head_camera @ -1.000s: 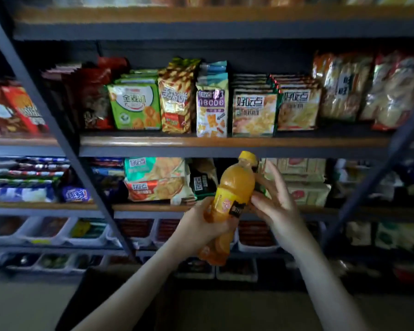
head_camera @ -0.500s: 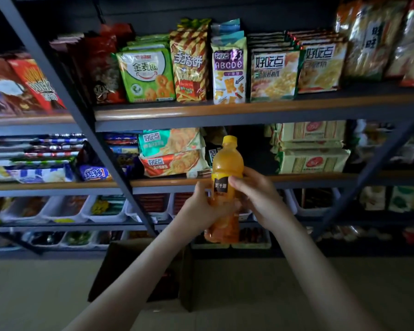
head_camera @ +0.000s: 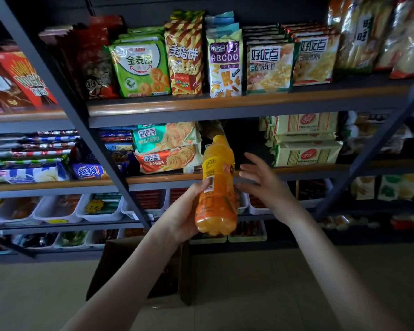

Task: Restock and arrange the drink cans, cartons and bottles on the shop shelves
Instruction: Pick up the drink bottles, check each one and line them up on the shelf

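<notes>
An orange juice bottle (head_camera: 216, 187) with a yellow cap and yellow label stands nearly upright in front of the middle shelf (head_camera: 308, 169). My left hand (head_camera: 185, 215) grips its lower half from the left. My right hand (head_camera: 264, 182) hovers just right of the bottle with fingers spread and straight, not touching it. Behind the bottle's top lies a dark gap in the shelf between stacked biscuit packs (head_camera: 167, 146) and pale cracker packs (head_camera: 305, 139).
The upper shelf (head_camera: 225, 103) holds a row of snack bags. White trays (head_camera: 98, 209) of small goods fill the lower shelves. An open cardboard box (head_camera: 139, 266) sits on the floor below my arms. Diagonal grey frame bars (head_camera: 81, 120) cross in front of the shelves.
My right hand has let go of the bottle and opened to its right. The left hand turned the bottle, so a yellow label now faces me.
</notes>
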### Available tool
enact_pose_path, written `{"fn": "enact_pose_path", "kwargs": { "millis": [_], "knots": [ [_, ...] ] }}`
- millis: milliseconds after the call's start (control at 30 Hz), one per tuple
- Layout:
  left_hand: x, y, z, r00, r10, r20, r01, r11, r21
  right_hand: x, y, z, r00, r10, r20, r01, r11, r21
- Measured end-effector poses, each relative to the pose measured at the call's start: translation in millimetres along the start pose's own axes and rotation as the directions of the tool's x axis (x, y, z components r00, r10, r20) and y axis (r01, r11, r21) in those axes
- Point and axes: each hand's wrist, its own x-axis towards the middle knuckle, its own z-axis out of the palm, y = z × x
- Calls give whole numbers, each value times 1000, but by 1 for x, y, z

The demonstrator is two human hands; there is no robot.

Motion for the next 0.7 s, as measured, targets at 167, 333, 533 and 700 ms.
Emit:
{"fn": "enact_pose_path", "kwargs": {
  "millis": [167, 333, 533, 700],
  "knots": [
    [-2, -1, 1, 999, -30, -20, 32, 997, 69, -5, 4, 7, 818, -547, 180, 518, 561, -646],
    [-8, -2, -4, 991, -86, -107, 109, 968, 228, -4, 2, 9, 640, -527, 559, 733, 201, -650],
    [-20, 8, 1, 996, -58, -67, 80, 917, 391, -5, 9, 9, 652, -585, 482, 729, 307, -612],
    [-19, 2, 3, 949, 181, -258, 16, 791, 611, -17, -3, 11, 847, -511, 143, 514, 722, -463]
  ]
}}
